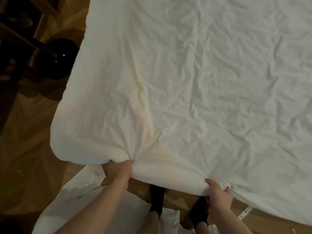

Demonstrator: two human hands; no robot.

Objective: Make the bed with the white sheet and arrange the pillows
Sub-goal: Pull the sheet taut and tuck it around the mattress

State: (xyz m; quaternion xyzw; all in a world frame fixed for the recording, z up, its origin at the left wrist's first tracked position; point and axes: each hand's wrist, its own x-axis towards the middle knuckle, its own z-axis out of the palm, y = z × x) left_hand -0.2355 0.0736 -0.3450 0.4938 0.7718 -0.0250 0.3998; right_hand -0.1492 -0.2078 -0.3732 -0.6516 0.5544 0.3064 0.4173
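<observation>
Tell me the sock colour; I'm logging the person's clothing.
Black socks, seen in the head view, below the sheet edge.

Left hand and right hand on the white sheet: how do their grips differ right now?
The left hand grips the white sheet close to the bed's near-left corner; the right hand grips it further along the near edge. The left hand's fingers are tucked out of sight under the bunched fabric; the right hand's thumb lies on top. Both hold the same near edge.
</observation>
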